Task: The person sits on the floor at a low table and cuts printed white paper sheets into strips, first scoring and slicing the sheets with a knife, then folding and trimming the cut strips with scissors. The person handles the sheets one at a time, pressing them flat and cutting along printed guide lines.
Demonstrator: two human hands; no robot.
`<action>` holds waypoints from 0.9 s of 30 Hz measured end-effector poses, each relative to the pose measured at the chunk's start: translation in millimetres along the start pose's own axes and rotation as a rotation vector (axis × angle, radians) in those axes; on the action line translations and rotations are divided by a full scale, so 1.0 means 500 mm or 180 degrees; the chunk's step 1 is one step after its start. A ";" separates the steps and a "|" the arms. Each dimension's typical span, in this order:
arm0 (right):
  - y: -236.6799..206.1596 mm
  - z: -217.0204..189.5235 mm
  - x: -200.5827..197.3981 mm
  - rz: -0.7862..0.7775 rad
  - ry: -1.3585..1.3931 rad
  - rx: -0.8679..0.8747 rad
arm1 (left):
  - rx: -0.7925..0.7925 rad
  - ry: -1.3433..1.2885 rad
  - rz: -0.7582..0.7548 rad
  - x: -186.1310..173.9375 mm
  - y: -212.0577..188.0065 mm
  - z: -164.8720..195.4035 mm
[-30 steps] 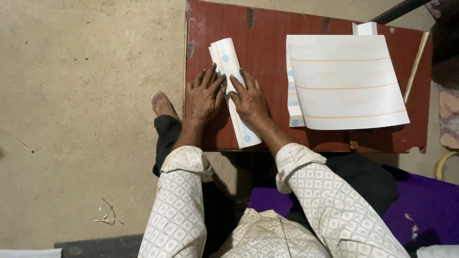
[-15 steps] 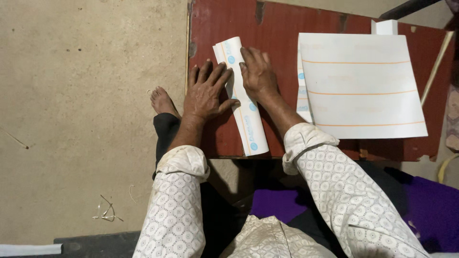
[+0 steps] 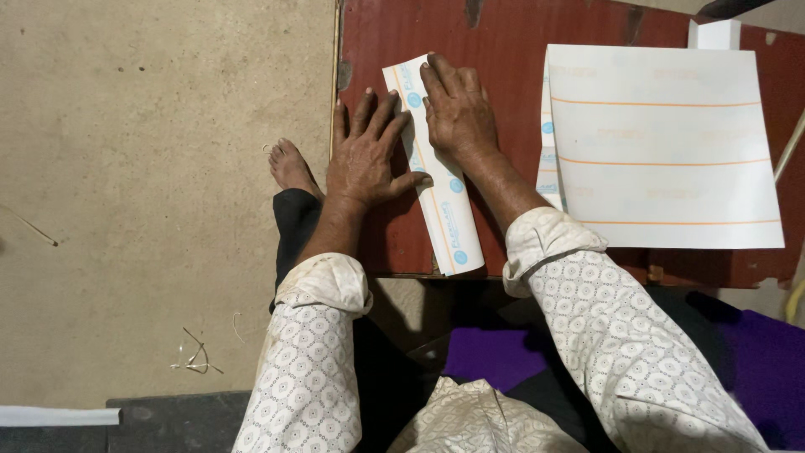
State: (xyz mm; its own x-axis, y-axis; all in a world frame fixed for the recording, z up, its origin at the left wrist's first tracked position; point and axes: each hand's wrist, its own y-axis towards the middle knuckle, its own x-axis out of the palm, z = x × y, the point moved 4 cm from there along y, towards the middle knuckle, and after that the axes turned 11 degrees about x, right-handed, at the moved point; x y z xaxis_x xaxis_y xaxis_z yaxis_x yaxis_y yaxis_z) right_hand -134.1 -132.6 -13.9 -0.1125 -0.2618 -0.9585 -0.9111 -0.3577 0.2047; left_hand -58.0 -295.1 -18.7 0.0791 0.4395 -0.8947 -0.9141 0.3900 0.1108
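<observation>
Folded paper strip (image 3: 436,172): long, narrow, white, with small blue round marks and a thin orange line along its length. Lies flat on the red-brown wooden board (image 3: 503,42), near the board's left edge, running at a slant from the upper left toward the near edge, where its lower end reaches just past the board's rim.

Left hand (image 3: 365,155): palm down, fingers spread wide and flat on the board just left of the strip; thumb stretched right, its tip touching the strip's left edge about midway. Grips nothing.

Right hand (image 3: 457,109): palm down, fingers close together and laid flat over the upper part of the strip, pressing it against the board. Nothing enclosed in the hand.

Stack of white sheets (image 3: 662,151): large, squarish, crossed by thin orange lines; lies on the right part of the board, apart from the strip. Edges of lower sheets with blue marks show at its left side.

Small white block (image 3: 715,33): at the far edge of the board, just behind the stack.

Bare foot (image 3: 292,168): on the concrete floor (image 3: 151,168), just left of the board.

Sleeves (image 3: 314,369): white with a small ring pattern, cuffs turned back at both wrists.

Purple cloth (image 3: 503,356): below the board's near edge, between the arms.
</observation>
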 end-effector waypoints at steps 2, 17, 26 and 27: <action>-0.002 0.000 0.001 0.0012 0.0011 0.0020 | 0.0003 0.0031 0.0062 -0.001 0.003 0.000; -0.007 -0.006 0.006 0.0000 -0.0152 0.0056 | -0.0209 -0.0118 -0.0098 0.011 0.003 -0.010; -0.012 -0.011 -0.001 0.0048 -0.0146 0.0051 | -0.0120 -0.0186 0.0026 0.008 -0.002 -0.011; -0.014 -0.010 0.000 0.0034 -0.0164 0.0051 | -0.0113 -0.0204 0.0037 0.008 -0.004 -0.010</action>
State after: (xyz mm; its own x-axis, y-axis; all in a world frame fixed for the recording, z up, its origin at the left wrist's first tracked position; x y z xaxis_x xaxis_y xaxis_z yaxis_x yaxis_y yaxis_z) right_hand -125.9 -134.5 -14.2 -0.1421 -0.2187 -0.9654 -0.9160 -0.3405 0.2120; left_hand -57.8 -298.3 -24.6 0.0926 0.4952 -0.8638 -0.9286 0.3561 0.1046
